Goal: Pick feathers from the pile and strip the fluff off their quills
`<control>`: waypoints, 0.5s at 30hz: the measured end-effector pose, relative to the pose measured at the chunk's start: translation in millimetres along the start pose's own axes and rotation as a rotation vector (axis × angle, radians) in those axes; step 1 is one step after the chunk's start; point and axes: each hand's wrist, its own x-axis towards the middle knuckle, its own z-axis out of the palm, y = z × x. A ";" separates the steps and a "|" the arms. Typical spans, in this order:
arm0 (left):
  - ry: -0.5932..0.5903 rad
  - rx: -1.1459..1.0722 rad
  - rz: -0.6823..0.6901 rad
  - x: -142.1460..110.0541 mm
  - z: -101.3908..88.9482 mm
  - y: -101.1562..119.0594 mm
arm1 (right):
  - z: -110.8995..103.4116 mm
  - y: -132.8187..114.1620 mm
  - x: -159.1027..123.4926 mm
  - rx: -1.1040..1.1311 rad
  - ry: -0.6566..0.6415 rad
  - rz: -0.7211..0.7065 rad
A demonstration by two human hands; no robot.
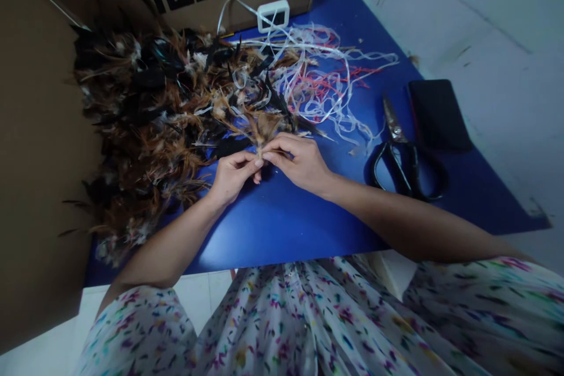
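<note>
Two hands, fingertips meeting: left hand (231,177) and right hand (302,160), each in a narrow thumb-and-finger pinch on the base of one brown feather bunch (263,129), its tips fanning to the far side. Left: one heap of brown and black feathers (150,123), too many to count. Far right of the hands: one tangle of white and red strings (324,85). Right: one pair of black-handled scissors (400,158), beside one dark flat case (438,114). Far: one small white-framed device (273,16), one lettered cardboard box (247,9).
</note>
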 end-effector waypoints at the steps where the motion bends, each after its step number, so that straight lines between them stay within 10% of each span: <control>1: 0.001 -0.006 -0.003 0.2 0.1 0.3 | -0.6 -0.1 0.4 0.000 0.004 0.005; 15: 0.024 -0.009 -0.023 0.8 2.2 4.4 | -37.3 -14.9 17.8 0.068 0.331 0.109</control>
